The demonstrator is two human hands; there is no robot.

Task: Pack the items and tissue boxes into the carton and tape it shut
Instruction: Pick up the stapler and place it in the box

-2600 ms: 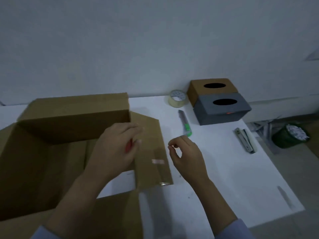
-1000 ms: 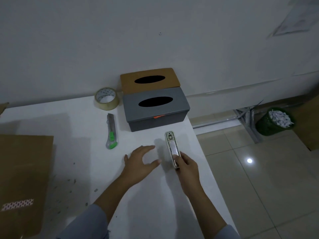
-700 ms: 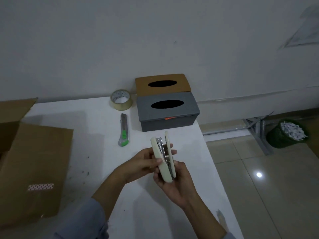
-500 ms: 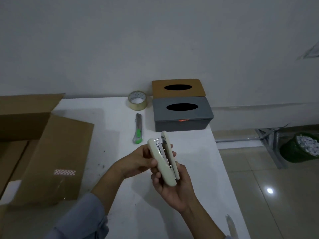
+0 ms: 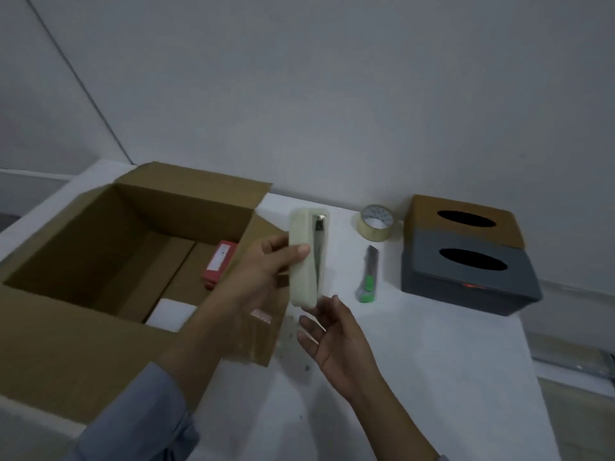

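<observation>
The tabletop point(image 5: 432, 377) is white and stands against a pale wall. The carton point(image 5: 83, 344), plain brown corrugated board, occupies its left half with all flaps folded outward; its right flap carries a short strip of patterned tape. Inside, a red box point(image 5: 220, 268) with a white label lies against the right wall, and a white patch shows at the near part of the floor.

At far right, two tissue boxes sit touching each other: the grey tissue box point(image 5: 466, 281) nearer, the brown tissue box point(image 5: 466, 217) behind it. Each has a dark oval slot in its top face.

The left hand point(image 5: 266, 271) grips the stapler point(image 5: 307, 257) above the carton's right flap, thumb across its front and fingers wrapped behind. The stapler is cream-coloured, long and narrow, held nearly upright, with a metal channel visible along its centre. The right hand point(image 5: 332, 341) is just below the stapler's lower end, palm turned left, fingers relaxed and holding nothing.

A roll of clear tape point(image 5: 377, 222) lies flat just left of the brown tissue box. A utility knife point(image 5: 368, 274), grey with a green near end, lies between the stapler and the grey tissue box.
</observation>
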